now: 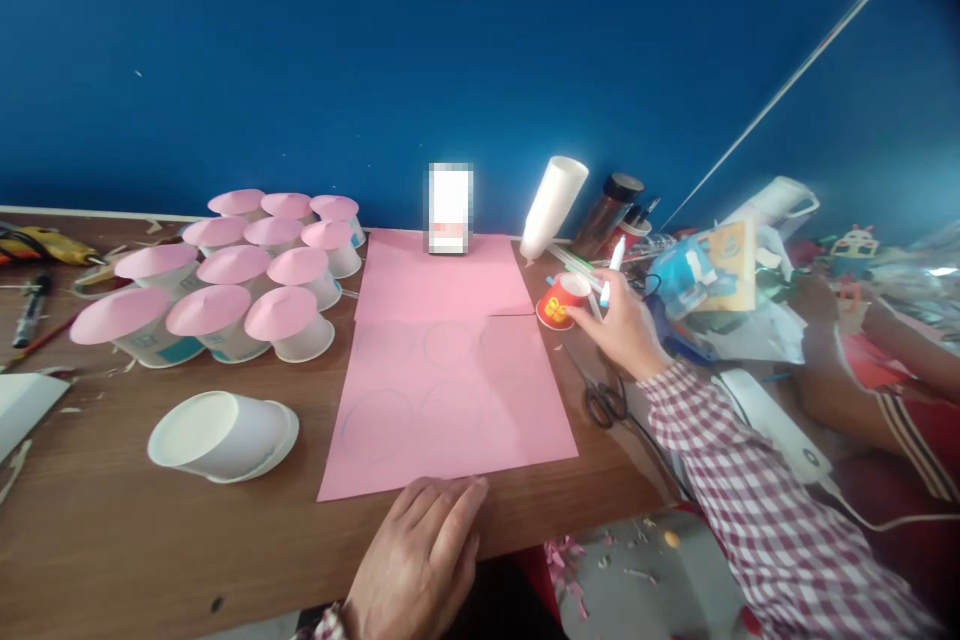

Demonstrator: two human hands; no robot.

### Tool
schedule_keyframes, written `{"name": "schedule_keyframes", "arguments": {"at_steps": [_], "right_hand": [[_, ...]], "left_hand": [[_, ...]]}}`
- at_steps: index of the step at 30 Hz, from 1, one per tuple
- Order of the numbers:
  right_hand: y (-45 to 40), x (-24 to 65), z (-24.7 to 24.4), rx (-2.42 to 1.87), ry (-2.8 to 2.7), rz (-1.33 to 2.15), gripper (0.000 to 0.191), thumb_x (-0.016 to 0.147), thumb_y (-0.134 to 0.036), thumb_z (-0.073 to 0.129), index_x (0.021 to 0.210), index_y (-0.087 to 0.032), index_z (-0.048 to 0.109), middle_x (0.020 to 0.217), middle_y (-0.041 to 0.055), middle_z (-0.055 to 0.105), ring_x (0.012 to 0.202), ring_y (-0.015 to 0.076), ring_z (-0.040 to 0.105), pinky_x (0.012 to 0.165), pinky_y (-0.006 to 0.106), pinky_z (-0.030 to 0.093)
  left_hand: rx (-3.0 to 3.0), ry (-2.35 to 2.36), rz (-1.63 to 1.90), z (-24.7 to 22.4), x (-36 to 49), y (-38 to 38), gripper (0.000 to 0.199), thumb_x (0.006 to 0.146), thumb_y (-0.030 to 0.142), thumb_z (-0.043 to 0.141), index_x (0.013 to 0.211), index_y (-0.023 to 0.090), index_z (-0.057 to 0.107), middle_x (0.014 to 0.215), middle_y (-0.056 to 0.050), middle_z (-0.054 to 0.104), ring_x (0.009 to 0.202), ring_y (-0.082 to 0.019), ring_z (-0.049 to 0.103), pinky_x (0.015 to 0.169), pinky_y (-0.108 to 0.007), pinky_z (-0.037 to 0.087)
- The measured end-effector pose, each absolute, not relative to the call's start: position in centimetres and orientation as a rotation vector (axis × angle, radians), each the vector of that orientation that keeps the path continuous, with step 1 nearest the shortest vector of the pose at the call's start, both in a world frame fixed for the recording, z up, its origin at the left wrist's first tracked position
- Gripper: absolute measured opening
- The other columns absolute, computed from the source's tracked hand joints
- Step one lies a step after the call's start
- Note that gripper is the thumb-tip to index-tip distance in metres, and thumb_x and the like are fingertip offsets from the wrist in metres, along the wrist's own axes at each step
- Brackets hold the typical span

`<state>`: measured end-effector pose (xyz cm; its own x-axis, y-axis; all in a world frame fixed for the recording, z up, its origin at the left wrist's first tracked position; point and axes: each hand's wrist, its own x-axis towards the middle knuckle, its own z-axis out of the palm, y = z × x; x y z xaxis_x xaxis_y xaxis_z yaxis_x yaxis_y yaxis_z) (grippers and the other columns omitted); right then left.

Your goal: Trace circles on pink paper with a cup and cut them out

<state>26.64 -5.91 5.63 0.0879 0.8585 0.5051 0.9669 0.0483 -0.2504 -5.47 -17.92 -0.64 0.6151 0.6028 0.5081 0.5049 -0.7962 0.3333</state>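
Two pink sheets [457, 440] lie on the brown table, the nearer one marked with faint drawn circles. My left hand [420, 555] rests palm down by the near edge of that sheet, holding nothing. On the right, my right hand [619, 320] has a white marker [615, 265] between its fingers, beside a small red paper cup [562, 303] with a yellow pattern. Black-handled scissors [604, 400] lie just below that hand. At the left stand several white cups topped with pink paper cones [234, 265]. Nearer to me is a white cup [217, 435] with no cone.
A phone [450, 210] leans against the blue wall. Right of it are stacked white cups [555, 205] and a dark bottle [611, 210]. A white power strip [776, 425] and another person's arm [847, 400] are at the right; a glue gun [56, 245] lies far left.
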Motion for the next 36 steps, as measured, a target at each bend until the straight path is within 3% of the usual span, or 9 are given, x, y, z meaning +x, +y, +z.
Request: {"name": "schedule_keyframes", "arguments": {"at_steps": [9, 16, 20, 22, 25, 26, 29, 32, 36], "right_hand": [[-2.9, 26.7, 4.2, -1.836, -1.83, -0.255, 0.04, 0.074, -0.022, 0.058, 0.112, -0.019, 0.047, 0.107, 0.0096, 0.06, 0.1, 0.0265, 0.057, 0.084, 0.038, 0.045], [-2.5, 28.0, 4.9, -1.953, -1.749, -0.368, 0.045, 0.075, -0.036, 0.063, 0.114, -0.016, 0.05, 0.108, 0.0137, 0.06, 0.102, 0.0306, 0.055, 0.086, 0.042, 0.045], [-4.7, 26.5, 5.4, -1.725, -1.797, -0.324, 0.032, 0.092, -0.03, 0.036, 0.117, -0.017, 0.052, 0.115, 0.0118, 0.059, 0.109, 0.0251, 0.053, 0.095, 0.041, 0.041], [-5.9, 25.8, 5.6, -1.642, -1.839, -0.237, 0.037, 0.093, -0.024, 0.03, 0.127, -0.02, 0.046, 0.119, 0.0093, 0.058, 0.11, 0.0226, 0.055, 0.095, 0.04, 0.042], [-6.5, 25.5, 6.0, -1.595, -1.884, -0.187, 0.052, 0.09, -0.022, 0.034, 0.141, -0.022, 0.025, 0.125, 0.0086, 0.055, 0.111, 0.023, 0.054, 0.094, 0.042, 0.044], [-6.3, 25.6, 6.2, -1.598, -1.917, -0.202, 0.053, 0.088, -0.022, 0.036, 0.141, -0.022, 0.026, 0.124, 0.0087, 0.056, 0.111, 0.0239, 0.053, 0.093, 0.043, 0.044], [-4.8, 25.7, 6.7, -1.676, -1.967, -0.3, 0.037, 0.084, -0.018, 0.039, 0.12, -0.018, 0.049, 0.109, 0.0095, 0.062, 0.101, 0.0257, 0.054, 0.089, 0.042, 0.044], [-2.4, 25.0, 7.1, -1.845, -1.852, -0.39, 0.019, 0.083, -0.021, 0.041, 0.095, -0.018, 0.056, 0.087, 0.0094, 0.063, 0.083, 0.025, 0.055, 0.074, 0.036, 0.044], [1.1, 23.2, 7.5, -1.977, -1.951, -0.417, 0.023, 0.083, -0.028, 0.047, 0.101, -0.016, 0.056, 0.082, 0.0094, 0.063, 0.08, 0.0256, 0.057, 0.07, 0.033, 0.04]], "left_hand": [[2.692, 0.923, 0.961, -0.7, -5.4, -17.8, 0.04, 0.076, 0.006, 0.045, 0.115, 0.009, 0.053, 0.096, -0.01, 0.068, 0.084, -0.021, 0.063, 0.075, -0.038, 0.054], [2.69, 0.925, 0.954, -0.9, -5.3, -18.0, 0.041, 0.076, 0.006, 0.047, 0.116, 0.009, 0.053, 0.097, -0.01, 0.068, 0.084, -0.021, 0.063, 0.075, -0.039, 0.054], [2.691, 0.917, 0.946, -1.0, -5.4, -18.0, 0.041, 0.076, 0.007, 0.047, 0.116, 0.009, 0.053, 0.098, -0.01, 0.068, 0.086, -0.021, 0.063, 0.076, -0.039, 0.053], [2.694, 0.915, 0.939, -1.1, -5.4, -17.9, 0.042, 0.076, 0.007, 0.047, 0.117, 0.009, 0.053, 0.098, -0.01, 0.068, 0.085, -0.021, 0.063, 0.076, -0.039, 0.053], [2.673, 0.912, 0.948, -1.0, -5.5, -18.0, 0.042, 0.076, 0.007, 0.047, 0.117, 0.01, 0.053, 0.097, -0.01, 0.068, 0.085, -0.021, 0.063, 0.077, -0.04, 0.053], [2.654, 0.91, 0.969, -0.9, -5.5, -18.0, 0.042, 0.076, 0.007, 0.048, 0.117, 0.01, 0.053, 0.096, -0.01, 0.068, 0.085, -0.021, 0.063, 0.077, -0.04, 0.052], [2.573, 0.852, 1.07, 0.1, -4.9, -18.2, 0.042, 0.074, 0.005, 0.049, 0.115, 0.011, 0.053, 0.095, -0.009, 0.068, 0.085, -0.019, 0.062, 0.078, -0.038, 0.052], [2.513, 0.658, 1.173, 1.7, -3.3, -17.7, 0.04, 0.073, 0.005, 0.051, 0.113, 0.012, 0.054, 0.096, -0.008, 0.069, 0.087, -0.017, 0.062, 0.08, -0.035, 0.05], [2.568, 0.409, 1.281, 2.5, 0.1, -15.5, 0.034, 0.077, 0.01, 0.054, 0.11, 0.013, 0.055, 0.096, -0.006, 0.07, 0.083, -0.016, 0.062, 0.081, -0.036, 0.049]]}}
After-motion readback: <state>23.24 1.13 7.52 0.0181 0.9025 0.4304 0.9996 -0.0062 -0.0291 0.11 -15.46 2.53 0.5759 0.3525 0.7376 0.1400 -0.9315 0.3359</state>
